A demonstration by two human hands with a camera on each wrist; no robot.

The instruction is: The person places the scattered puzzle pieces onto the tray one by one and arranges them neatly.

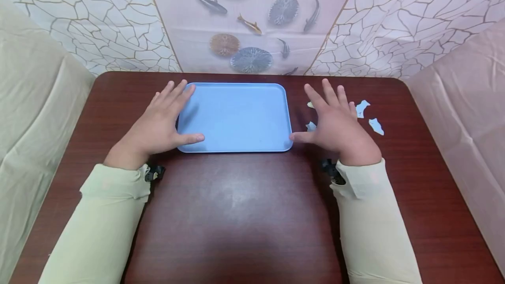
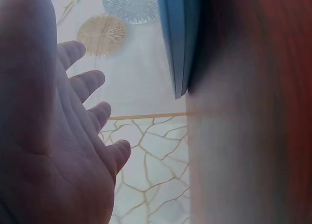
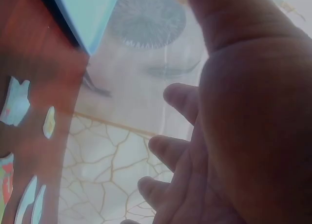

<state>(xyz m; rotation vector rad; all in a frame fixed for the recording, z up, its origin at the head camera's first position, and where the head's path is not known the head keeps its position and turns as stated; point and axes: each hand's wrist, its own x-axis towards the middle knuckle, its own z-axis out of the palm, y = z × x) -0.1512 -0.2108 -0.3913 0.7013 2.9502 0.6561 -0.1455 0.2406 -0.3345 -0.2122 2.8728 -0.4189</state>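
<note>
A light-blue rectangular tray (image 1: 236, 117) lies on the dark reddish-brown table. My left hand (image 1: 161, 119) is above the tray's left edge, fingers and thumb spread, holding nothing. In the left wrist view its palm (image 2: 73, 156) is apart from the tray's edge (image 2: 178, 48). My right hand (image 1: 335, 122) hovers just right of the tray with fingers spread, its thumb near the tray's right edge. Beneath and beside it lie small, flat, irregular pieces: a pale blue piece (image 1: 362, 108), another pale piece (image 1: 376, 126) and a partly hidden one (image 1: 311, 126).
The right wrist view shows several pieces, including a whitish one (image 3: 16, 102), a yellowish one (image 3: 49, 121) and one with red and green on it (image 3: 6, 182). Behind the table hangs a patterned cloth (image 1: 252, 25). Beige fabric (image 1: 35, 143) borders the left side.
</note>
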